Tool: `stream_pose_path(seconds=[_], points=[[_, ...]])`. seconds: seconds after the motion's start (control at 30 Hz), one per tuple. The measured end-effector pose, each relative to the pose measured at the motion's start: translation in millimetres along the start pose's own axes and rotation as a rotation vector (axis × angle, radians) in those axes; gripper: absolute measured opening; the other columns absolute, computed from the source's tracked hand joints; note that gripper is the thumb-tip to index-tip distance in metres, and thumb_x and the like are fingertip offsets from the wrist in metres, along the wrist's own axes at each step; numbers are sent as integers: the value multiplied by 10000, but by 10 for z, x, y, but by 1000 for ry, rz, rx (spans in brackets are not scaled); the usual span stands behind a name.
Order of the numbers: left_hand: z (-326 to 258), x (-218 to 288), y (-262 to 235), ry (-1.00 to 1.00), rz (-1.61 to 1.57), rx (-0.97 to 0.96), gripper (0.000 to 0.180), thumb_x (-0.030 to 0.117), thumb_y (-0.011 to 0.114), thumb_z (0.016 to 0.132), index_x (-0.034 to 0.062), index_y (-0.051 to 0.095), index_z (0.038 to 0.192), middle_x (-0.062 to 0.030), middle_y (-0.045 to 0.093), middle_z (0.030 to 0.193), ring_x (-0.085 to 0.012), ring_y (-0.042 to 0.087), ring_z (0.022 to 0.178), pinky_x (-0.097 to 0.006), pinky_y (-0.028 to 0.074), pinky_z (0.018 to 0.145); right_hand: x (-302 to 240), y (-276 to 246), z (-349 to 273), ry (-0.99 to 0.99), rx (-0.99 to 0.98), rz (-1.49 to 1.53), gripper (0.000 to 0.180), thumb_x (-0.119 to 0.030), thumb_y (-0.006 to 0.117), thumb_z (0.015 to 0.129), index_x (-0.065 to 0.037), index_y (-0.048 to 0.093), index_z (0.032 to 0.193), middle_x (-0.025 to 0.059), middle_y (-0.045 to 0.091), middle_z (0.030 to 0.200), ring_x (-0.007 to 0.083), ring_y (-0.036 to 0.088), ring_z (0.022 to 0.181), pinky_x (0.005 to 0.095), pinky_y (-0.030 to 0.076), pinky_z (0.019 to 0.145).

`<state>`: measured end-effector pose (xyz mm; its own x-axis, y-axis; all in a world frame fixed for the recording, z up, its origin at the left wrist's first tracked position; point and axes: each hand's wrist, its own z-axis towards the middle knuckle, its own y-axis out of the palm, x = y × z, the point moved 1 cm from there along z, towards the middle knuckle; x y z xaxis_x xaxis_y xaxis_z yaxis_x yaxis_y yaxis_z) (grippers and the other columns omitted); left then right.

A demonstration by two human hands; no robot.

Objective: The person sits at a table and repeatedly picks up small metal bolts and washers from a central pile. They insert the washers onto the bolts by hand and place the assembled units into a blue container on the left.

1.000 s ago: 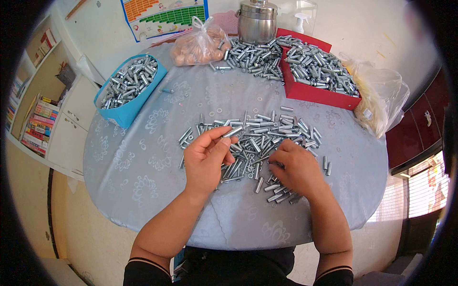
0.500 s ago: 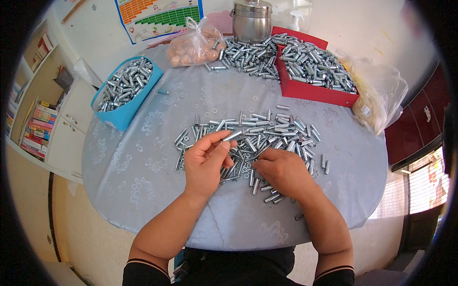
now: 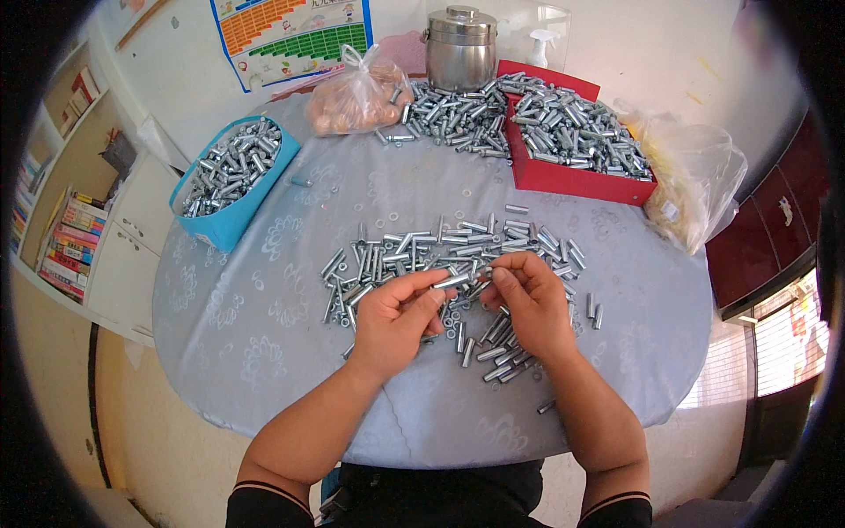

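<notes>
Left hand (image 3: 392,324) pinches metal sleeve (image 3: 451,282) at its 2 o'clock, above loose pile (image 3: 502,336); right hand (image 3: 532,308), at sleeve's 3 o'clock, seems pinched on small metal piece (image 3: 489,272), kind unclear. Slack fingertips could drop either into pile.

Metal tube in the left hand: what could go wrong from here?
The metal tube is pinched at one end by the left hand, so it might slip and get lost among the loose parts nearby. The red box is heaped high, so a bump might spill pieces. The lone piece by the right forearm could get nudged off the table.
</notes>
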<state>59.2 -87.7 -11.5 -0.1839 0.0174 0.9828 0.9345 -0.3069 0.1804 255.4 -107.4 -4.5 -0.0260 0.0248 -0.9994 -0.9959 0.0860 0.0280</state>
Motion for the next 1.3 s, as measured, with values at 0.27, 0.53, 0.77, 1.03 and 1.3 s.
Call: stream_pose_path(seconds=[0.27, 0.53, 0.77, 1.03, 1.3], points=[[11, 21, 44, -41, 51, -14, 263, 71, 576, 948, -6, 624, 1195, -109, 712, 971, -95, 620, 635, -224, 520, 571, -44, 9, 6, -30, -29, 172, 183, -24, 619, 921, 18, 615, 1098, 71, 681, 1007, 127, 653, 887, 247, 527, 748], [3, 17, 23, -42, 32, -34, 266, 72, 582, 947, -11, 620, 1197, -120, 712, 972, -115, 649, 670, -238, 544, 601, -30, -50, -16, -71, -91, -83, 236, -55, 643, 912, 9, 644, 1139, 57, 665, 983, 112, 628, 870, 237, 504, 765], [-3, 38, 36, -11, 53, -96, 265, 39, 578, 940, -29, 616, 1194, -132, 705, 976, -142, 678, 724, -251, 562, 638, -63, -80, -23, -60, -113, -187, 152, -117, 615, 942, 26, 646, 985, 57, 622, 901, 96, 579, 759, 247, 479, 684], [-7, 37, 60, -54, 22, -102, 270, 43, 555, 951, -39, 602, 1204, -147, 698, 987, -171, 690, 757, -270, 578, 670, -124, -16, -15, -31, -38, -120, 225, -210, 607, 959, 2, 641, 893, 21, 599, 748, 73, 527, 664, 237, 436, 590], [-4, 31, 44, -53, 6, -93, 267, 52, 557, 954, -41, 601, 1200, -147, 697, 988, -168, 687, 754, -269, 574, 676, -111, -184, 14, 133, -241, -171, 182, -102, 655, 917, -1, 613, 1062, -8, 603, 876, 50, 514, 733, 215, 432, 641]])
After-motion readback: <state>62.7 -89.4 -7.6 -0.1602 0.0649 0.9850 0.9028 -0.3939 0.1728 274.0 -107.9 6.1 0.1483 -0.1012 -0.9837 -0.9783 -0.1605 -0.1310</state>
